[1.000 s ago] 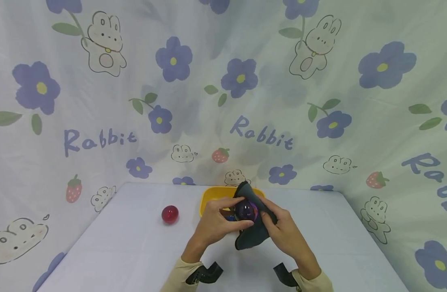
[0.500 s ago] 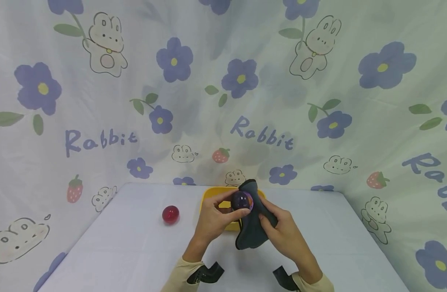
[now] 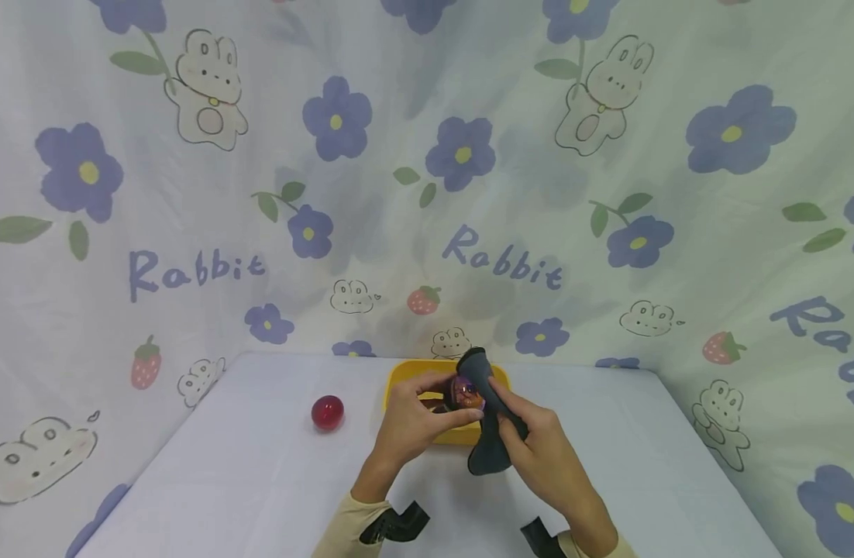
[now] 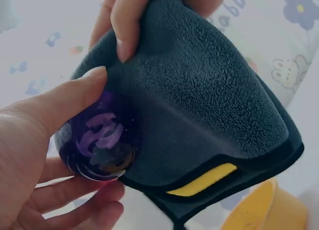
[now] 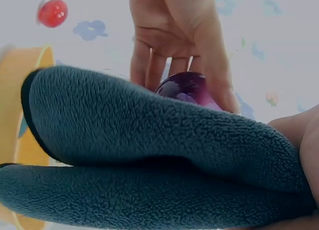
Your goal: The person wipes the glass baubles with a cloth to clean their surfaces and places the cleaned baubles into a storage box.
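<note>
A glossy dark purple ball (image 4: pixel 99 140), with pink and orange swirls inside, is gripped between the thumb and fingers of my left hand (image 3: pixel 414 418). My right hand (image 3: pixel 544 434) pinches a folded grey-blue cloth (image 4: pixel 204 85) with a dark border and a yellow tag. Plush in texture, the cloth (image 5: pixel 124 125) lies against the ball's right side and hides part of it. Both hands are raised above the table, in front of a yellow basket (image 3: pixel 462 435).
A red ball (image 3: pixel 327 413) rests on the white table (image 3: pixel 259 480), left of the basket. Behind the table hangs a curtain (image 3: pixel 371 209) printed with flowers and rabbits. The basket's contents are mostly hidden by the hands.
The ball has turned in my left hand, and its orange and purple pattern now faces up. The cloth has shifted and folded narrower in my right hand.
</note>
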The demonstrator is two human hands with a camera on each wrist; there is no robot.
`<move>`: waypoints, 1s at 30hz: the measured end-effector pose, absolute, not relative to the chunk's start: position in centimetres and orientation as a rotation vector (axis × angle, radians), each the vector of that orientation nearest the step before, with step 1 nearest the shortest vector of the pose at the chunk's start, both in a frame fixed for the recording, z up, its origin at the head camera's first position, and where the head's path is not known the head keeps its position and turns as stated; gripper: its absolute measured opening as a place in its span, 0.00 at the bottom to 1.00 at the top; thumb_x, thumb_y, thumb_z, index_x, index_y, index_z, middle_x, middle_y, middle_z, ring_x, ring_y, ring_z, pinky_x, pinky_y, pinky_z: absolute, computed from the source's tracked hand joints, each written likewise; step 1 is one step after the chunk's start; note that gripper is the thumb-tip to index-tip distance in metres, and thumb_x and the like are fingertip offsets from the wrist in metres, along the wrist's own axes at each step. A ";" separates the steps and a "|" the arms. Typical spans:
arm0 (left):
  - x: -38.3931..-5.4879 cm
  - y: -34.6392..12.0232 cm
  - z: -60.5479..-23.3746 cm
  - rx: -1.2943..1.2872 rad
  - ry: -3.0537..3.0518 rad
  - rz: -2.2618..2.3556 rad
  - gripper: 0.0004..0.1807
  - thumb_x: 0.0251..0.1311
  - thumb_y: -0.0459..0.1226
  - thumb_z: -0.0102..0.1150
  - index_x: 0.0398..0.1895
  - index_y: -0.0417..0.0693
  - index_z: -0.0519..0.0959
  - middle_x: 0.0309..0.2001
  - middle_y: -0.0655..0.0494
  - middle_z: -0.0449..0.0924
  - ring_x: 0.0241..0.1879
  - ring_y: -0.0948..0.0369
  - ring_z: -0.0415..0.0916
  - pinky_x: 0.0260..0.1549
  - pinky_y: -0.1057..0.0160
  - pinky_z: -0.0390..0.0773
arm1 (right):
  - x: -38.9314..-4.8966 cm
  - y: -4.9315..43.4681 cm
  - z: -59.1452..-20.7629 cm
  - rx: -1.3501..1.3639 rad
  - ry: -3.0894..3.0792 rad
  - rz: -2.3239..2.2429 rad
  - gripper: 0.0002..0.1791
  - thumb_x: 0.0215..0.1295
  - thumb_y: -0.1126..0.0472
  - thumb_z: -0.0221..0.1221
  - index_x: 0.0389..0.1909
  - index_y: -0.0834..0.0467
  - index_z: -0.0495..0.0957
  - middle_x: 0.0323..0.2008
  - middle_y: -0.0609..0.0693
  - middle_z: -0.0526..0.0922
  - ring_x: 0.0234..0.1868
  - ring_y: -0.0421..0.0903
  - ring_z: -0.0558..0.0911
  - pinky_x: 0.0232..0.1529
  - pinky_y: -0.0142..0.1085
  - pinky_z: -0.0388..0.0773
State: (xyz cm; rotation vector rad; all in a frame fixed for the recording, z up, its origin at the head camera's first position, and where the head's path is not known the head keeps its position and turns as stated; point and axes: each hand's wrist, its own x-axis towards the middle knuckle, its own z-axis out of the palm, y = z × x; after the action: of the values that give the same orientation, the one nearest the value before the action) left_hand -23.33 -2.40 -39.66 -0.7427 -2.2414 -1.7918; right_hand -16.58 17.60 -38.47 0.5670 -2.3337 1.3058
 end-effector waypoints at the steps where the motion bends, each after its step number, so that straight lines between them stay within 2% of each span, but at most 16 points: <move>1: -23.4 -2.4 -39.7 -0.752 -2.252 -1.771 0.25 0.49 0.43 0.82 0.53 0.53 0.87 0.46 0.55 0.91 0.43 0.59 0.88 0.45 0.63 0.89 | -16.5 17.5 -38.5 0.584 -2.323 1.287 0.28 0.72 0.75 0.53 0.72 0.63 0.72 0.64 0.65 0.81 0.56 0.55 0.87 0.49 0.40 0.89; 6: -23.5 -2.6 -39.8 -0.787 -2.288 -1.718 0.24 0.49 0.45 0.82 0.51 0.54 0.88 0.42 0.56 0.91 0.37 0.62 0.88 0.40 0.63 0.89 | -16.6 17.2 -38.6 0.654 -2.284 1.209 0.29 0.70 0.77 0.54 0.71 0.62 0.72 0.68 0.61 0.78 0.62 0.56 0.83 0.56 0.45 0.85; 10: -23.4 -2.5 -39.8 -0.831 -2.292 -1.723 0.22 0.47 0.44 0.83 0.48 0.55 0.89 0.40 0.59 0.91 0.36 0.64 0.87 0.40 0.64 0.89 | -16.7 17.1 -38.6 0.690 -2.268 1.118 0.30 0.68 0.78 0.55 0.70 0.60 0.74 0.70 0.58 0.77 0.67 0.57 0.79 0.60 0.47 0.83; 15: -23.3 -2.3 -39.8 -0.931 -2.279 -1.713 0.19 0.47 0.45 0.83 0.44 0.53 0.90 0.36 0.60 0.91 0.36 0.66 0.88 0.41 0.66 0.89 | -16.7 17.3 -38.6 0.729 -2.251 0.984 0.30 0.66 0.79 0.57 0.69 0.59 0.76 0.70 0.57 0.77 0.69 0.57 0.78 0.61 0.49 0.82; 18: -23.2 -2.1 -39.9 -0.998 -2.250 -1.710 0.17 0.49 0.44 0.82 0.43 0.53 0.90 0.35 0.58 0.91 0.37 0.66 0.88 0.41 0.65 0.89 | -16.7 17.7 -38.7 0.734 -2.261 0.959 0.31 0.66 0.79 0.57 0.69 0.58 0.76 0.70 0.56 0.78 0.69 0.56 0.79 0.61 0.46 0.82; 23: -23.0 -2.1 -39.7 -1.078 -2.221 -1.713 0.19 0.50 0.43 0.82 0.47 0.55 0.89 0.40 0.56 0.92 0.39 0.65 0.88 0.43 0.64 0.89 | -17.1 18.8 -38.8 0.734 -2.292 1.140 0.31 0.68 0.79 0.53 0.69 0.54 0.76 0.66 0.55 0.81 0.65 0.54 0.82 0.60 0.42 0.84; 30: -22.7 -2.2 -39.4 -1.076 -2.207 -1.714 0.25 0.50 0.42 0.82 0.55 0.53 0.88 0.46 0.56 0.92 0.42 0.65 0.89 0.43 0.65 0.89 | -17.9 19.6 -39.2 0.779 -2.274 1.356 0.27 0.74 0.76 0.50 0.70 0.58 0.75 0.65 0.60 0.81 0.62 0.49 0.84 0.55 0.37 0.86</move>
State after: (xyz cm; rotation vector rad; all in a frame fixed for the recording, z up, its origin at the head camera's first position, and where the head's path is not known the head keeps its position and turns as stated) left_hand -22.69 -2.23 -39.44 -1.0758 -2.2071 -1.7139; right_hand -17.86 19.62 -39.24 0.7794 -2.2736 1.3562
